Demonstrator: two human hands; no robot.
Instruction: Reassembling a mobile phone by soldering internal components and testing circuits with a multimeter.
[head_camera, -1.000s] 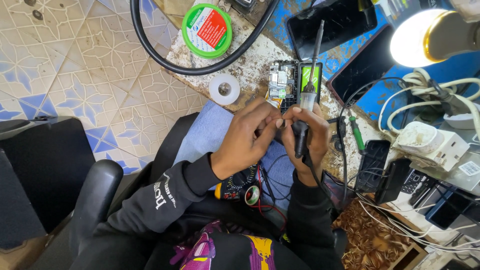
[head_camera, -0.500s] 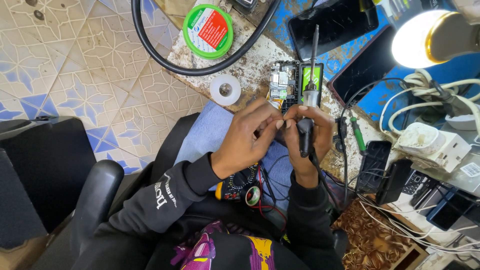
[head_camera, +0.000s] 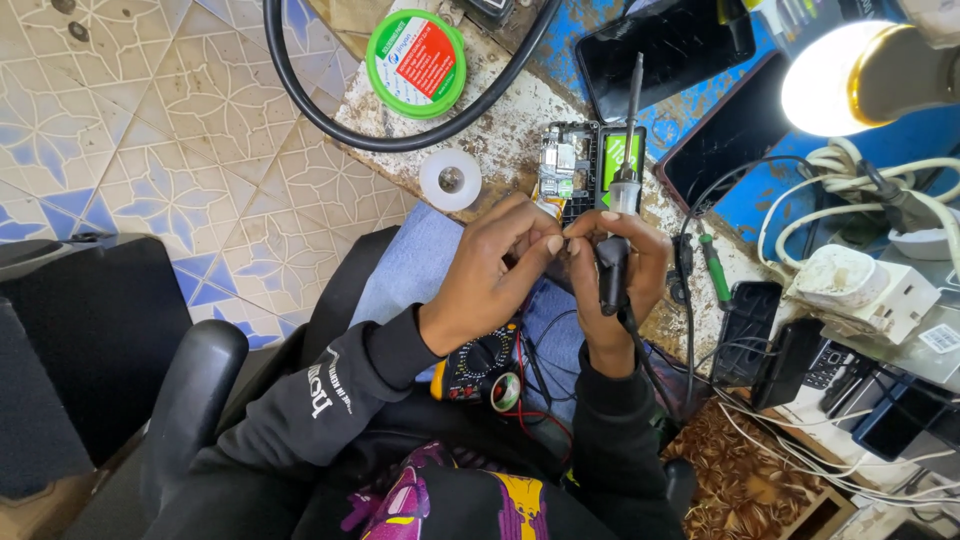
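At the middle of the frame the right hand (head_camera: 618, 268) is wrapped around the dark handle of a soldering iron (head_camera: 624, 190), whose thin metal shaft points up toward the top of the frame, across an opened phone (head_camera: 590, 165) lying on the worn surface (head_camera: 500, 130). The left hand (head_camera: 500, 275) sits just left of it, thumb and fingertips pinched narrow and touching the right hand's fingertips; whatever it pinches is too small to tell. Below the hands, on the person's lap, rests a yellow-edged multimeter (head_camera: 478, 362) with red and black leads. At upper left of the surface lie a green solder spool (head_camera: 415, 50), a black hose (head_camera: 400, 135) and a white tape roll (head_camera: 450, 180). A bright lamp (head_camera: 840, 75) glares at upper right, above a white plug adapter (head_camera: 850, 285)
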